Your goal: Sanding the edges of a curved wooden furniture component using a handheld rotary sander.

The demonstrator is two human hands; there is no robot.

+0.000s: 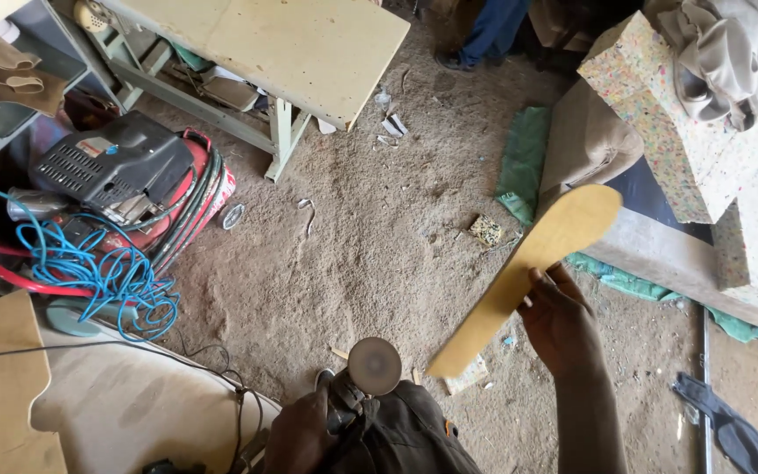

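Observation:
My right hand (559, 318) grips a long, flat wooden piece (532, 263) with a rounded upper end; it slants from lower left to upper right above the dusty floor. My left hand (302, 432) holds a power sander (363, 386) at the bottom centre, its round sanding disc (374, 366) facing up. The disc sits just left of the wooden piece's lower end and does not touch it. My dark trouser leg (405, 434) lies under the tool.
A red and black compressor (129, 184) with a coiled blue hose (103, 272) stands at left. A wooden table (309, 44) is at the top, speckled foam blocks (704, 149) at right, green cloth (524, 158) on the sawdust floor. Another person's legs (489, 31) stand far back.

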